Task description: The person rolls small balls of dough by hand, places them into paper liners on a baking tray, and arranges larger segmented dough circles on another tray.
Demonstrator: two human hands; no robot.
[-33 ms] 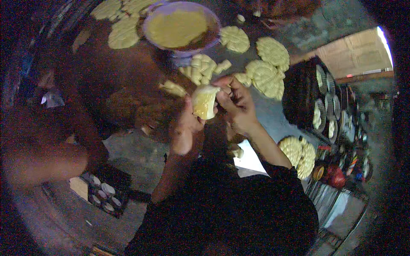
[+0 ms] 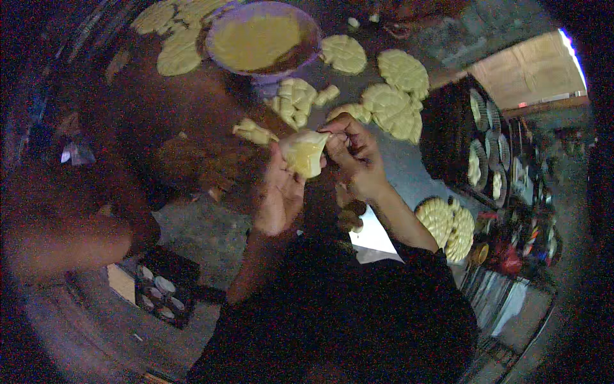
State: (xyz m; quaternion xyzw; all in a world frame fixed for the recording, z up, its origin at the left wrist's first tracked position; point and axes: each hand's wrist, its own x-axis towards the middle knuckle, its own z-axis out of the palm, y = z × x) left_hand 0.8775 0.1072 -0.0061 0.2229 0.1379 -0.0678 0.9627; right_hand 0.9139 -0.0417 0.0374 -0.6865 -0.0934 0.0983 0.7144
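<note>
A thin, pale sheet of dough with a glossy yellow filling on it is held up between my two hands. My left hand cradles it from below and the left, its fingers curled behind it. With bent fingers, my right hand pinches its upper right edge and draws that into a point. Just beyond lie a cluster of small dough pieces and a loose dough strip. Farther off stands a purple-rimmed basin of yellow filling.
Scored dough rounds lie on the grey work surface, with more rounds by my right forearm. A dark rack holds round tins at right. Another person's arm reaches in from the left. A tin tray sits at lower left.
The dough's upper right edge is drawn into a sharper point, and its left side sits lower in my left hand. The surroundings shift slightly left in view.
</note>
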